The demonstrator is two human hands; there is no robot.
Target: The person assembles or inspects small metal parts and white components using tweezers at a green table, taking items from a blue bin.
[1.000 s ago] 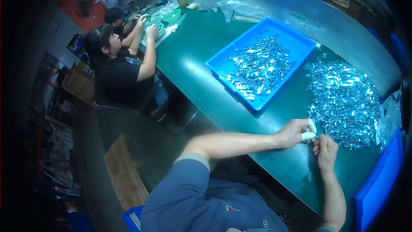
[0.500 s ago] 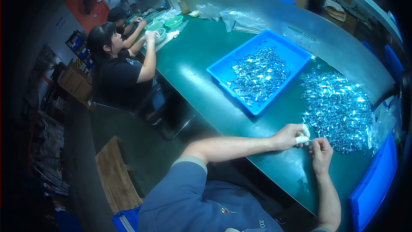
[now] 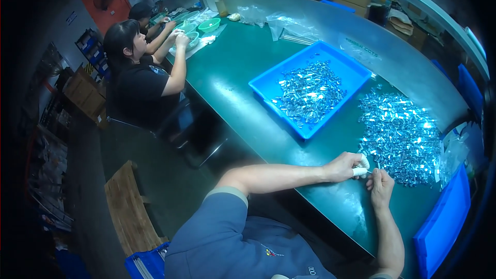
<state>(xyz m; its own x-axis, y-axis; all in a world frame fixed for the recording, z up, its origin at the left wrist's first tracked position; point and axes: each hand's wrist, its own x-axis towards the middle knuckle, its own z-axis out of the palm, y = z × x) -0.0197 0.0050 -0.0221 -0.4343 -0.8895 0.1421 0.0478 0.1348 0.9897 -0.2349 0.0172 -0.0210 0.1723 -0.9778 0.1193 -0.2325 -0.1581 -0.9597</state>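
My left hand (image 3: 343,167) is closed in a pinch above the green table (image 3: 235,80), with white covers on its thumb and a finger. Close beside it, my right hand (image 3: 381,188) is bare and pinches with thumb and forefinger. The fingertips almost meet, and a tiny pale sliver shows between them, too small to name. Just beyond both hands spreads a loose heap of small shiny metal pieces (image 3: 400,137). Farther left lies a shallow blue tray (image 3: 266,83), holding many similar pieces (image 3: 311,92).
A blue bin (image 3: 445,222) borders the table at right. Clear plastic bags (image 3: 289,25) lie along the curved metal guard (image 3: 330,15). On the far left, two co-workers sit by green baskets (image 3: 209,25). A wooden bench (image 3: 130,209) stands on the floor.
The whole view has shifted slightly. Both my hands stay together in the same pinch. The nearer co-worker's hands have moved a little over the basket.
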